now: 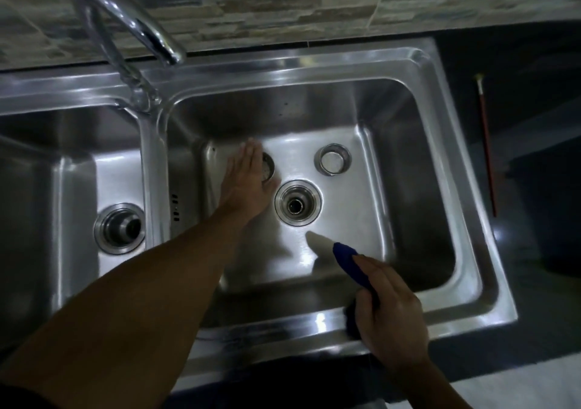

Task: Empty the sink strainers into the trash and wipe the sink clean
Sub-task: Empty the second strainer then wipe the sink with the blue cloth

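Strainer [268, 167] partly beneath fingers [251, 154] of left hand [247, 183].

Dim, soft picture; glare on the sink [465, 169] floor, corners perhaps warped.

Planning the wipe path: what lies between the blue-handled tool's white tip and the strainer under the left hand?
Head view: the open drain of the right basin, no strainer in it.

Left hand [248, 182] extended forward, fingers [251, 153] straight, palm down; right hand [390, 311] gripping blue tool [347, 259]
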`<state>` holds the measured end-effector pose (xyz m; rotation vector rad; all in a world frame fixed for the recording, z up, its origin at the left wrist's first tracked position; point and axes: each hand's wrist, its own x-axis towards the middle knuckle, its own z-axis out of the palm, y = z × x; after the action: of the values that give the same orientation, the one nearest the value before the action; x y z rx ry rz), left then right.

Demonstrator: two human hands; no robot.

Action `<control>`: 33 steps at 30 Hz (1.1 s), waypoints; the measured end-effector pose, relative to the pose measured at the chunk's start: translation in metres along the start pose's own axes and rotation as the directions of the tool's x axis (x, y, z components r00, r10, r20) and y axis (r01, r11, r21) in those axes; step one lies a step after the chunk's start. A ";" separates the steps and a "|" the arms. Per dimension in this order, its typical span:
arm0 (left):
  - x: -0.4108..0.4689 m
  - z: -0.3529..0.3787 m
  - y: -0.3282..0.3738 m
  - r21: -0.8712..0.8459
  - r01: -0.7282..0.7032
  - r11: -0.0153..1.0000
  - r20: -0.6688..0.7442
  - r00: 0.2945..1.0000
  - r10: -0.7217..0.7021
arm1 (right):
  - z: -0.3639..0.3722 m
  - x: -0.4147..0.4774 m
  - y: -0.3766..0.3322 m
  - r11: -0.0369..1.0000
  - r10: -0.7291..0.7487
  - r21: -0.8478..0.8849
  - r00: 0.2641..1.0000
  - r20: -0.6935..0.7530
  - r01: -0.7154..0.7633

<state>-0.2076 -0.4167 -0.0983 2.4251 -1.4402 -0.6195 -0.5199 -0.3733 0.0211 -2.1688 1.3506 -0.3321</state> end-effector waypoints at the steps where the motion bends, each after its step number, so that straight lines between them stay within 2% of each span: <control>1: -0.009 -0.005 0.008 -0.014 -0.086 0.996 -0.025 0.996 0.085 | 0.000 0.000 0.000 1.000 0.000 0.007 1.000 0.003 0.000; 3: -0.033 -0.011 0.025 -0.082 -0.259 0.962 0.016 0.965 0.261 | 0.000 0.000 0.001 1.000 0.018 0.024 1.000 0.014 -0.018; 6: -0.079 -0.016 0.045 -0.229 -0.355 0.906 0.200 0.894 0.400 | 0.002 -0.001 0.004 0.999 0.044 0.025 0.999 0.022 -0.044; 9: -0.119 -0.019 0.062 -0.251 -0.387 0.887 0.248 0.860 0.445 | 0.002 0.001 0.008 0.997 0.026 0.078 1.000 -0.002 -0.026; 11: -0.136 -0.023 0.079 -0.243 -0.407 0.880 0.231 0.857 0.460 | 0.000 0.002 0.009 0.987 0.012 0.160 1.000 -0.029 -0.007; 15: -0.154 -0.037 0.115 -0.265 -0.415 0.870 0.145 0.875 0.461 | -0.015 0.000 0.012 0.947 -0.122 0.286 0.988 -0.092 0.144; 18: -0.157 -0.051 0.137 -0.134 -0.535 0.834 0.104 0.830 0.549 | -0.032 -0.005 0.015 0.918 -0.133 0.361 0.985 -0.108 0.163; 21: -0.157 -0.070 0.168 -0.041 -0.524 0.851 0.189 0.832 0.522 | -0.057 -0.010 0.020 0.904 -0.125 0.398 0.987 -0.105 0.157; 24: -0.159 -0.082 0.200 -0.033 -0.516 0.856 0.245 0.826 0.507 | -0.088 -0.011 0.035 0.926 -0.124 0.359 0.992 -0.004 0.117; 27: -0.157 -0.091 0.233 0.030 -0.507 0.861 0.330 0.819 0.470 | -0.119 -0.012 0.056 0.966 -0.106 0.246 0.987 0.117 0.075; 33: -0.142 -0.095 0.313 0.021 -0.572 0.820 0.469 0.730 0.497 | -0.181 -0.003 0.099 0.989 -0.137 0.080 0.978 0.160 0.126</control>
<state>-0.4627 -0.4418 0.1500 1.8597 -2.3438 -0.9733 -0.6825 -0.4631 0.1119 -2.1809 1.0923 -0.2395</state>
